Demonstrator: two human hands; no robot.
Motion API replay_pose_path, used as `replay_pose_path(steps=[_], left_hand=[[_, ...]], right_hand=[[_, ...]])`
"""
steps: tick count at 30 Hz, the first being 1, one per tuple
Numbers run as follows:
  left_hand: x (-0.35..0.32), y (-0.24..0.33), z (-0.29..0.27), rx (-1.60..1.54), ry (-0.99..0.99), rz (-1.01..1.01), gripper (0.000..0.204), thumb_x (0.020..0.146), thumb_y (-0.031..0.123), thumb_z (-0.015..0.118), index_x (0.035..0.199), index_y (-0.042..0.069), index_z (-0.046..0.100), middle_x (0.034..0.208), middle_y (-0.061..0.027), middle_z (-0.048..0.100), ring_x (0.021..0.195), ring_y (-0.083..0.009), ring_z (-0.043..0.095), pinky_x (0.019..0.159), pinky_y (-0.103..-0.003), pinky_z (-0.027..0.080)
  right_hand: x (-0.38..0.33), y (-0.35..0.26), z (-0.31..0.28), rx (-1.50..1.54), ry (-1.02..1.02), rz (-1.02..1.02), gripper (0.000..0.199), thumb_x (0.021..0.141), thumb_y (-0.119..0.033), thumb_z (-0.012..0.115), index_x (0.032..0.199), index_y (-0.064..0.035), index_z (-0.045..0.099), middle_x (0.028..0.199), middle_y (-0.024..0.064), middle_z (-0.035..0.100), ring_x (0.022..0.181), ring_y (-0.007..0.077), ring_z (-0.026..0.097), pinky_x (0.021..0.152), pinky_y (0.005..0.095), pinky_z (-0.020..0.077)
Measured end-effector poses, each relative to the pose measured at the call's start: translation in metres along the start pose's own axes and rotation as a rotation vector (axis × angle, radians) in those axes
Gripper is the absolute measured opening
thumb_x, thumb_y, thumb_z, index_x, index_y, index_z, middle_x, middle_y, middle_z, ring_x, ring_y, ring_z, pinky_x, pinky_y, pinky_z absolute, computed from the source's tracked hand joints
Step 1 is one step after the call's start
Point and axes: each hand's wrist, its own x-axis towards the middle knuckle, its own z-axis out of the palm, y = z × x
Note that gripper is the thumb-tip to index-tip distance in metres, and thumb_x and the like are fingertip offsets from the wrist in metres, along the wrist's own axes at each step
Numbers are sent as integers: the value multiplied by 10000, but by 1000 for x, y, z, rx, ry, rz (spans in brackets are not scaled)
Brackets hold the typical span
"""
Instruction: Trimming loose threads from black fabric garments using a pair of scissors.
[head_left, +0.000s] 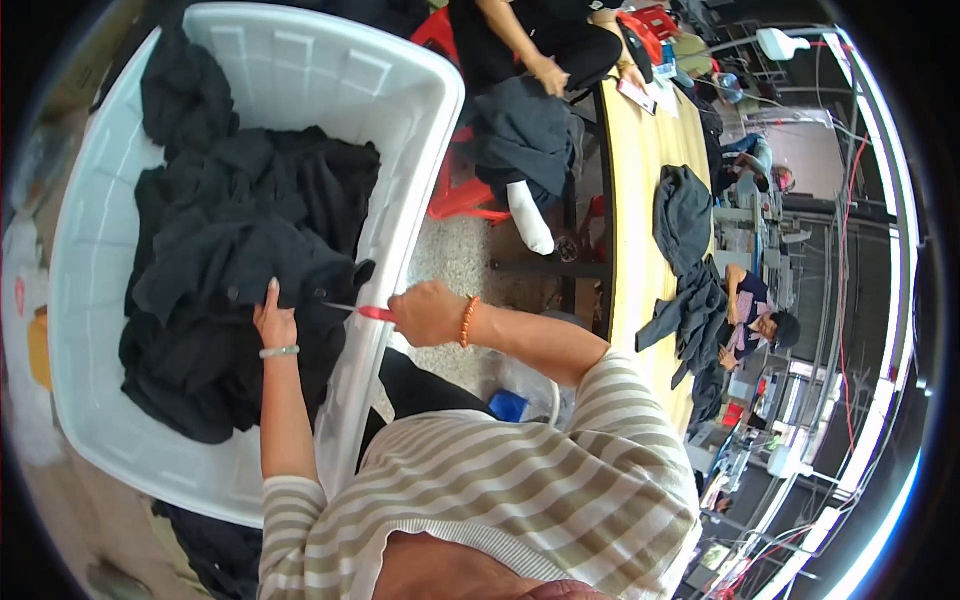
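Note:
My left hand (275,323) is at the near edge of a black garment (250,262), its fingers closed on the cloth and partly hidden by it. Small round buttons or snaps show on that cloth. In my right hand (430,314) is a thin, pointed tool with a red handle (377,314). Its metal shaft points left and the tip meets the garment just right of my left hand. The garment lies on a heap of black clothes (200,385) inside a large white plastic tub (410,105).
Beyond the tub's right side, a seated person (530,55) has dark cloth (520,130) over the lap, near a red stool (465,205). A long yellow table (635,230) stands at the right with dark garments (683,220) on it. Other people work farther off.

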Motion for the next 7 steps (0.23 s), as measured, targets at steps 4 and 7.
replay_pose_path(steps=[4,7], left_hand=[[-13,3,28,-179,-89,-43,401,827,198,735,1164,46,581,1135,-57,607,996,-210,594,755,-371,503],[6,-15,26,86,-88,129,402,835,210,728,1176,59,579,1168,-61,593,1024,-214,586,801,-372,504]], right_hand=[[-27,6,5,124,80,53,256,793,-235,599,888,1,631,811,198,666,815,378,662,729,463,516],[-29,1,9,153,119,52,292,790,-263,627,912,2,624,798,202,669,801,383,664,730,460,524]])
